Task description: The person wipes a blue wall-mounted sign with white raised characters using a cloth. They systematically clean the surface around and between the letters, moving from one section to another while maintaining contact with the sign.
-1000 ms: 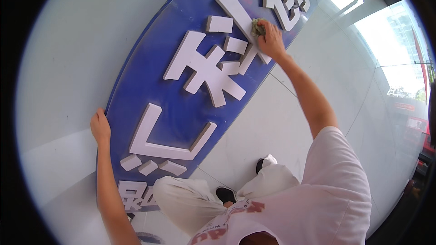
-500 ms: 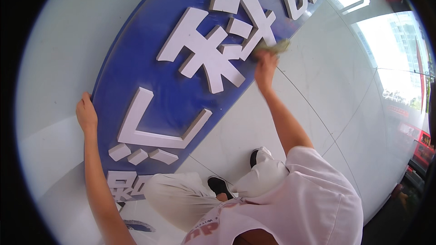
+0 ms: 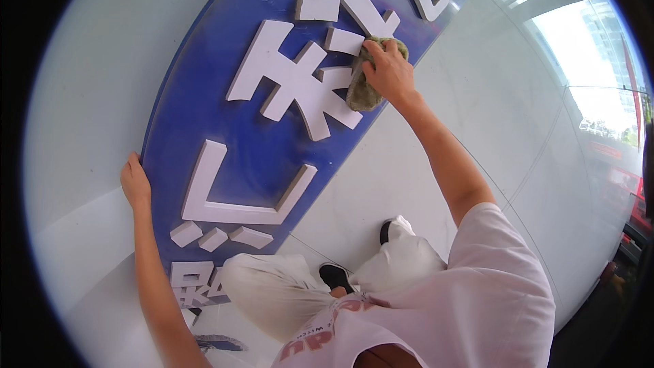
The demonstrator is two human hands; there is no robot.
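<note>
A long blue sign board (image 3: 194,102) with a curved far-left edge slants across the view. Thick white raised characters (image 3: 278,61) stand out from its face. On its left rim rests my left hand (image 3: 136,180), fingers curled over the edge. My right hand (image 3: 394,73) grips a folded greenish-grey cloth (image 3: 366,95) and presses it against the board, beside the white strokes near the right edge. The cloth covers part of one character.
Large pale tiles (image 3: 504,123) with dark joints lie right of the board. My bent legs (image 3: 272,286) are below its lower end. A white wall (image 3: 88,116) runs along the left. Bright glass (image 3: 593,48) and red objects (image 3: 637,208) show at far right.
My right hand and the cloth have moved left, from the board's right edge onto its face among the characters. The left hand still holds the rim.
</note>
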